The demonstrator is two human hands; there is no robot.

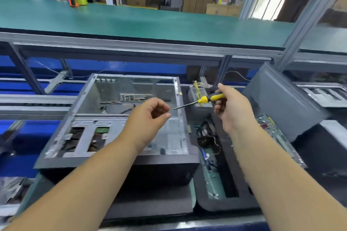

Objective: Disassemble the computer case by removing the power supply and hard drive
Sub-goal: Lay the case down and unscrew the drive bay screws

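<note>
My right hand (232, 108) grips the yellow-and-black screwdriver (202, 100); my left hand (150, 116), loosely curled, holds nothing. The open grey sheet-metal computer case (120, 118) looks rigid, sharp-edged; grasp frame rails.

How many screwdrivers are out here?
1. The yellow-handled screwdriver is held in the right hand, above the open computer case. Others may be hidden.
</note>
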